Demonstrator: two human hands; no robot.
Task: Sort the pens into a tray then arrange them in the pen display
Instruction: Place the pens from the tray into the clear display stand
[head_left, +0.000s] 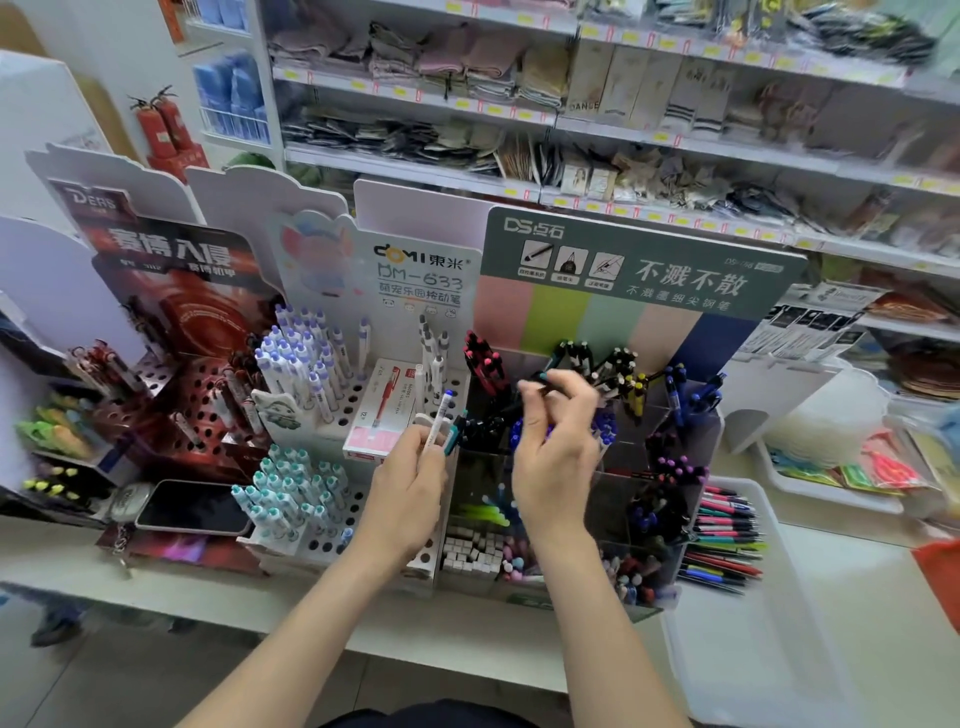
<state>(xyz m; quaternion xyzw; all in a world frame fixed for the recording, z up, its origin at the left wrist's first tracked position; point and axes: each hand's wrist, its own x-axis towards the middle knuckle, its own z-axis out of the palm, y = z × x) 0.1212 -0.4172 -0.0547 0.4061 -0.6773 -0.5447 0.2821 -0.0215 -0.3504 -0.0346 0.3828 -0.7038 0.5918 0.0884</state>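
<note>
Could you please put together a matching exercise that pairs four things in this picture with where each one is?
Things:
1. phone
2. white pen with blue tip
3. dark pen
4. loose pens

Places:
A. in the white tray on the right
B. pinched by the right hand
C. lying flat beside the teal-capped pens
D. held in the left hand

Pairs: 1-C, 2-D, 3-B, 4-A.
</note>
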